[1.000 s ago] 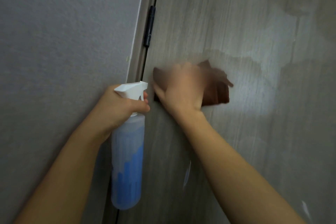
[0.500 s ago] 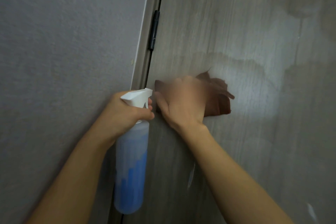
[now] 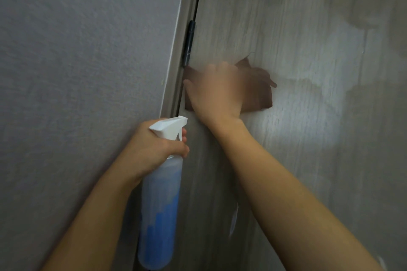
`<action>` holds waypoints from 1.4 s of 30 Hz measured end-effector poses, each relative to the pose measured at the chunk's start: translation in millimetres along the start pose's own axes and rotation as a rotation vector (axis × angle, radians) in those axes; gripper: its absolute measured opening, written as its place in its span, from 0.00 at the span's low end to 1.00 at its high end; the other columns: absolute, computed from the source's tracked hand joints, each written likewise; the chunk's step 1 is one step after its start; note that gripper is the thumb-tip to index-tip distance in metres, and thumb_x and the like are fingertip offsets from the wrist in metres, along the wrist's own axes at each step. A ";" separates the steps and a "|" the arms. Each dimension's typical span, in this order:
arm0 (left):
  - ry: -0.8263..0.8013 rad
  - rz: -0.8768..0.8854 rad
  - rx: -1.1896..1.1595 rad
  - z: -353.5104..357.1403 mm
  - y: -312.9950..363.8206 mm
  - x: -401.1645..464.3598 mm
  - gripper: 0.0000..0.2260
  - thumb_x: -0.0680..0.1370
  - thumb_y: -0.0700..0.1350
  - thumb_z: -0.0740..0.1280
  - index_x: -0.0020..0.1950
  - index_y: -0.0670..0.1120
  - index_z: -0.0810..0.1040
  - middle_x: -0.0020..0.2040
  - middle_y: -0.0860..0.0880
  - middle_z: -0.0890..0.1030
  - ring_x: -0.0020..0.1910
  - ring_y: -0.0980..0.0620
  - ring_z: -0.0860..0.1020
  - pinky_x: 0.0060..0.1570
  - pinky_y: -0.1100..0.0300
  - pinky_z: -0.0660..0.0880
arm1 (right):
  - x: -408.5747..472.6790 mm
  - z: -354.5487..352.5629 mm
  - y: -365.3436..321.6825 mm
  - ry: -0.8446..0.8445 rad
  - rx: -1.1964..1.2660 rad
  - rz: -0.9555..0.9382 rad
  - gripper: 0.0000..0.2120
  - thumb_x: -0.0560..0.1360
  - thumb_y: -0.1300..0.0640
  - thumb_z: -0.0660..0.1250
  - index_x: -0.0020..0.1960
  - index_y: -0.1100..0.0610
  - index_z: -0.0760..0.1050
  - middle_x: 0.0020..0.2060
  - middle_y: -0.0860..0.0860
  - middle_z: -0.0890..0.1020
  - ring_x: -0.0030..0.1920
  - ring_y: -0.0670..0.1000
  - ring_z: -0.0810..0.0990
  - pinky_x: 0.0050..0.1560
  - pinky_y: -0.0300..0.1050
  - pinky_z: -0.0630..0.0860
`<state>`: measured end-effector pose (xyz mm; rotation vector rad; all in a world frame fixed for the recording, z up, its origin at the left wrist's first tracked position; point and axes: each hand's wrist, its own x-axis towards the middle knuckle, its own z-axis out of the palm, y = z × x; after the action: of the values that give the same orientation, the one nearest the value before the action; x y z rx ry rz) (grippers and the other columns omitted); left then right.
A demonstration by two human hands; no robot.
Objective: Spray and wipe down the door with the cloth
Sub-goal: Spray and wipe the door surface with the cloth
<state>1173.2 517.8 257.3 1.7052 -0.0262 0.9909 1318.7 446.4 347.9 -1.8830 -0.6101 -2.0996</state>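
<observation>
**A:** Head cam had both hands in shot. Right hand [image 3: 217, 92] lay flat on the brown cloth [image 3: 256, 90], pressing it against the door [image 3: 297, 28]. Fingers looked spread over the fabric, but they were motion-blurred, so I couldn't tell more than that.

**B:** Where on the door?

**A:** Hinge side. Left edge of the cloth sat right at the gap by the frame [image 3: 176, 68], just below the black hinge [image 3: 189, 44]. Cloth bunched out past the hand toward the right.

**B:** Left hand?

**A:** Left hand [image 3: 152, 149] was wrapped around the neck of the spray bottle [image 3: 160, 200], fingers curled on it under the white trigger head [image 3: 168, 126]. Nozzle pointed at the door, just below the right wrist. Bottle hung tilted, blue liquid filling the lower part.

**B:** Surface state?

**A:** Grey woodgrain, a bright glare patch to the right of the cloth, darker patches with uneven edges above it. Grey textured wall [image 3: 77, 72] left of the frame.
</observation>
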 end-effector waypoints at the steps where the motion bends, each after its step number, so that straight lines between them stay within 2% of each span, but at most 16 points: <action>1: -0.006 0.005 0.001 -0.3 -0.8 -0.3 0.13 0.65 0.29 0.74 0.44 0.44 0.83 0.40 0.47 0.85 0.37 0.58 0.81 0.36 0.68 0.77 | -7.3 -1.2 1.6 -0.004 0.010 0.004 0.24 0.75 0.34 0.59 0.49 0.56 0.73 0.47 0.55 0.74 0.48 0.58 0.71 0.49 0.55 0.66; 4: -0.006 0.034 -0.025 -1.5 -5.4 -2.8 0.15 0.63 0.29 0.76 0.43 0.45 0.83 0.41 0.46 0.85 0.38 0.58 0.81 0.37 0.68 0.77 | -46.8 -8.0 7.1 -0.025 0.032 -0.006 0.23 0.74 0.35 0.60 0.47 0.56 0.71 0.46 0.56 0.73 0.48 0.58 0.68 0.46 0.54 0.62; 8: -0.039 0.036 -0.033 0.9 -12.4 -6.0 0.15 0.56 0.37 0.74 0.42 0.44 0.83 0.41 0.44 0.85 0.36 0.59 0.80 0.35 0.69 0.76 | -97.0 -19.3 26.2 -0.066 0.028 -0.122 0.23 0.74 0.34 0.60 0.46 0.55 0.71 0.45 0.55 0.73 0.47 0.57 0.67 0.41 0.52 0.66; 12: -0.070 0.039 -0.013 6.0 -17.1 -4.8 0.15 0.60 0.32 0.77 0.45 0.41 0.83 0.43 0.44 0.85 0.37 0.59 0.80 0.36 0.69 0.76 | -81.4 -20.7 39.2 -0.090 0.005 -0.169 0.24 0.74 0.34 0.59 0.46 0.55 0.72 0.46 0.56 0.73 0.47 0.57 0.68 0.43 0.53 0.67; 16: -0.090 0.053 -0.042 7.7 -20.5 -5.0 0.17 0.57 0.38 0.73 0.45 0.42 0.83 0.39 0.50 0.85 0.37 0.60 0.81 0.37 0.68 0.76 | -34.3 -17.0 44.5 -0.032 -0.050 -0.056 0.25 0.75 0.34 0.58 0.48 0.57 0.72 0.47 0.57 0.74 0.48 0.59 0.70 0.48 0.56 0.66; 19: -0.113 0.051 -0.024 7.9 -23.8 -5.0 0.16 0.58 0.36 0.76 0.44 0.45 0.83 0.42 0.48 0.86 0.39 0.59 0.82 0.38 0.67 0.78 | -25.4 -17.3 45.6 -0.021 -0.053 -0.001 0.26 0.75 0.34 0.59 0.49 0.58 0.72 0.47 0.57 0.74 0.48 0.59 0.71 0.49 0.56 0.67; 22: -0.130 0.060 -0.021 8.6 -25.0 -5.6 0.17 0.58 0.37 0.75 0.45 0.46 0.83 0.44 0.47 0.85 0.40 0.58 0.82 0.39 0.67 0.78 | -47.8 -20.7 49.4 -0.033 -0.034 0.014 0.26 0.75 0.34 0.60 0.49 0.58 0.72 0.47 0.57 0.74 0.48 0.59 0.71 0.46 0.56 0.68; 26: -0.159 0.082 -0.045 13.5 -28.9 -10.2 0.17 0.57 0.38 0.74 0.45 0.42 0.83 0.40 0.47 0.85 0.38 0.58 0.81 0.38 0.67 0.77 | -95.7 -29.7 62.2 -0.071 -0.016 0.038 0.25 0.74 0.33 0.60 0.47 0.57 0.72 0.46 0.56 0.73 0.48 0.58 0.68 0.44 0.55 0.67; 31: -0.240 0.081 -0.037 18.3 -49.6 -18.7 0.15 0.58 0.37 0.73 0.45 0.40 0.82 0.43 0.42 0.84 0.39 0.55 0.81 0.40 0.64 0.77 | -145.7 -43.7 88.6 -0.065 -0.040 0.029 0.26 0.73 0.33 0.60 0.46 0.58 0.72 0.45 0.57 0.74 0.48 0.58 0.66 0.42 0.55 0.70; 36: -0.375 0.074 -0.012 20.6 -73.5 -33.1 0.12 0.61 0.37 0.73 0.43 0.40 0.82 0.42 0.41 0.83 0.41 0.54 0.81 0.42 0.60 0.76 | -154.3 -47.8 99.1 -0.055 -0.048 0.047 0.26 0.73 0.34 0.63 0.47 0.58 0.72 0.46 0.58 0.75 0.49 0.59 0.66 0.44 0.57 0.71; 39: -0.363 0.012 -0.028 22.8 -86.8 -37.9 0.11 0.62 0.38 0.74 0.43 0.45 0.83 0.44 0.44 0.84 0.43 0.52 0.82 0.46 0.58 0.77 | -154.4 -47.4 98.2 -0.061 -0.052 0.053 0.26 0.73 0.34 0.62 0.48 0.58 0.72 0.47 0.58 0.75 0.49 0.59 0.67 0.45 0.58 0.71; 42: -0.383 0.004 -0.037 26.6 -88.8 -40.0 0.10 0.63 0.37 0.74 0.43 0.42 0.82 0.42 0.45 0.84 0.42 0.53 0.81 0.45 0.60 0.76 | -154.6 -47.7 97.6 -0.068 -0.056 0.059 0.26 0.73 0.34 0.61 0.48 0.59 0.72 0.47 0.58 0.75 0.50 0.60 0.69 0.46 0.59 0.72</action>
<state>1205.5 513.2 161.8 1.8376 -0.2958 0.6506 1341.2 324.7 205.0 -1.9848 -0.5079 -2.0437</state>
